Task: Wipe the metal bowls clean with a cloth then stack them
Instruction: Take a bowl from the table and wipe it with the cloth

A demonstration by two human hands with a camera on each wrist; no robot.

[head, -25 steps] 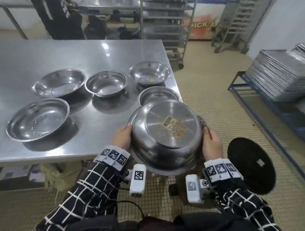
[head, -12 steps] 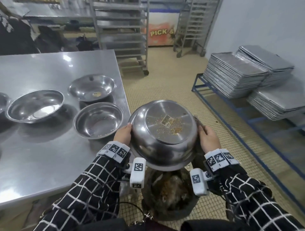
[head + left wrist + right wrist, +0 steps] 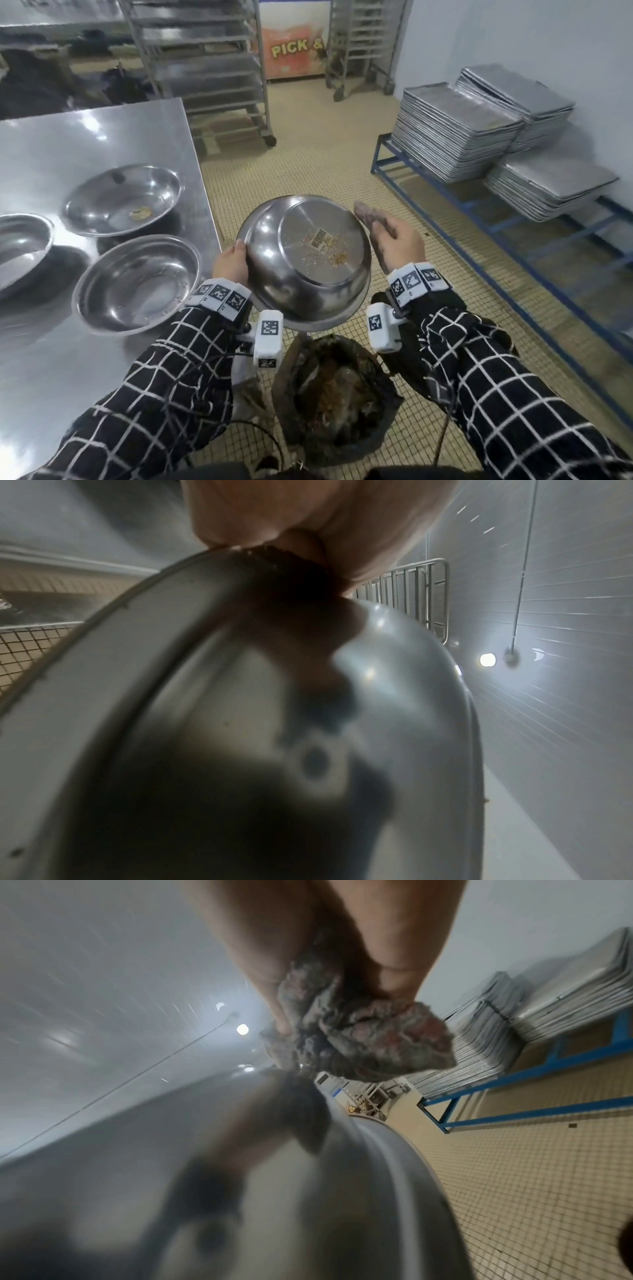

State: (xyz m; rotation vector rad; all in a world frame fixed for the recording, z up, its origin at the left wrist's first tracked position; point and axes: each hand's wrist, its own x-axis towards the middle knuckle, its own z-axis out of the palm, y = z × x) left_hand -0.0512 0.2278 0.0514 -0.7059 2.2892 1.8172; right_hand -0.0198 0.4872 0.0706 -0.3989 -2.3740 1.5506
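Observation:
I hold a metal bowl upside down over a black waste bin; crumbs and a barcode sticker lie on its base. My left hand grips its left rim. My right hand has come off the bowl and hovers just right of it, holding a crumpled greyish cloth that sticks out past the fingers. In the right wrist view the bowl's side curves below the cloth.
Three more metal bowls sit on the steel table at left: one nearest me, one behind with crumbs, one cut by the frame edge. Stacked trays rest on a blue rack at right; wheeled racks stand behind.
The upturned bowl moved off the table to above the bin. My right hand let go of its rim and lifted away with the cloth; my left hand kept its grip.

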